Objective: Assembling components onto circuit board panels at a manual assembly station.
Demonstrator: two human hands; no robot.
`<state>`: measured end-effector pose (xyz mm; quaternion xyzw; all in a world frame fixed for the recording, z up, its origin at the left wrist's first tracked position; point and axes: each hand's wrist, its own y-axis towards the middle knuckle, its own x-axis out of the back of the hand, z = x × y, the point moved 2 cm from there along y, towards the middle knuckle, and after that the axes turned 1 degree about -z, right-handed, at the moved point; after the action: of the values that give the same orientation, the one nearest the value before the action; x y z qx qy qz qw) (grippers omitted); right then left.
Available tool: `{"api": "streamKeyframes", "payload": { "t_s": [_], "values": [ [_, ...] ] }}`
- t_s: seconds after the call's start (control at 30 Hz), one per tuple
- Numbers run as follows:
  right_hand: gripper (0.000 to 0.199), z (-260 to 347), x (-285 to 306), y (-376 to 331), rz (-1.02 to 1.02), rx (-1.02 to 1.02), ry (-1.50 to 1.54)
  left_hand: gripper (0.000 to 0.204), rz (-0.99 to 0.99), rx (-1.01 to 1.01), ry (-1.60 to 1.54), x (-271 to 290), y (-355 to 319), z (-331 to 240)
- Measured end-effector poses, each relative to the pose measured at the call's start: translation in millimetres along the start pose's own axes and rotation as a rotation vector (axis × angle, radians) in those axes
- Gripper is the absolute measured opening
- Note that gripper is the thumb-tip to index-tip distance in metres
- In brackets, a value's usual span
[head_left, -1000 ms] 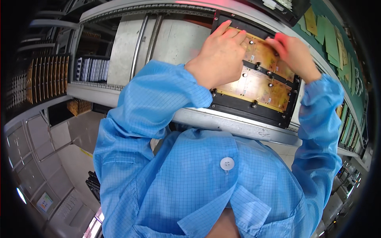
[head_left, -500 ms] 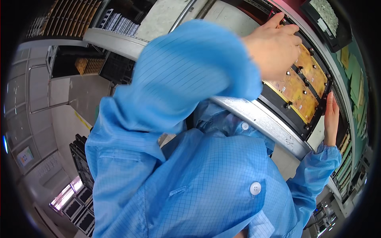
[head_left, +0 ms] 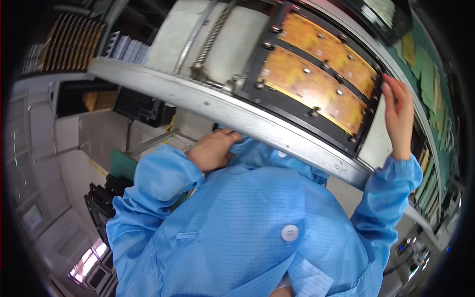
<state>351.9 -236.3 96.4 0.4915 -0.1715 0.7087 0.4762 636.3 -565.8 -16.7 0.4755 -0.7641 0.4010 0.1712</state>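
The black carrier frame with its two orange circuit panels lies on the machine bed, long axis running toward its right end, where the right hand rests loosely curled fingers on the frame's corner, while the left hand curls empty under the grey front rail.

The left hand sits low against the chest, fingers curled loosely inward — arm bent sharply at the elbow. The right hand reaches up, fingers straight and together, forearm raised — both sleeved in blue.
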Motion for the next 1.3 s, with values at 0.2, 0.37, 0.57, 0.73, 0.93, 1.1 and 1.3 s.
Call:
{"api": "streamKeyframes", "payload": {
  "t_s": [0.2, 0.37, 0.57, 0.73, 0.93, 1.1, 1.3],
  "values": [
    [0.025, -10.7, -17.1, 7.0, -0.070, 0.136, -0.166, 0.043, 0.019, 0.042, 0.050, 25.0, 7.2, -10.8],
    [0.019, 6.0, -19.9, 6.0, -0.135, 0.129, -0.117, 0.034, 0.307, -0.010, 0.076, 99.3, -9.0, -78.1],
    [0.015, -12.5, -8.0, -4.1, -0.173, -0.094, 0.086, 0.035, -0.239, -0.200, 0.023, 153.2, 29.6, -139.1],
    [0.019, 6.0, -1.1, -5.7, -0.111, -0.088, 0.010, 0.067, -0.458, -0.369, 0.476, 130.5, 96.5, -134.2],
    [0.007, 14.4, -27.2, -12.2, -0.179, -0.104, 0.032, 0.090, -0.429, -0.323, 0.572, 121.4, 121.7, -130.9],
    [0.009, 5.0, -19.3, -9.3, -0.124, 0.124, 0.097, 0.087, -0.401, -0.329, 0.530, 123.7, 126.3, -131.8],
    [0.013, -15.3, -5.1, 36.4, -0.113, 0.119, -0.209, 0.087, -0.381, -0.327, 0.484, 125.2, 127.1, -135.2]
  ]
}}
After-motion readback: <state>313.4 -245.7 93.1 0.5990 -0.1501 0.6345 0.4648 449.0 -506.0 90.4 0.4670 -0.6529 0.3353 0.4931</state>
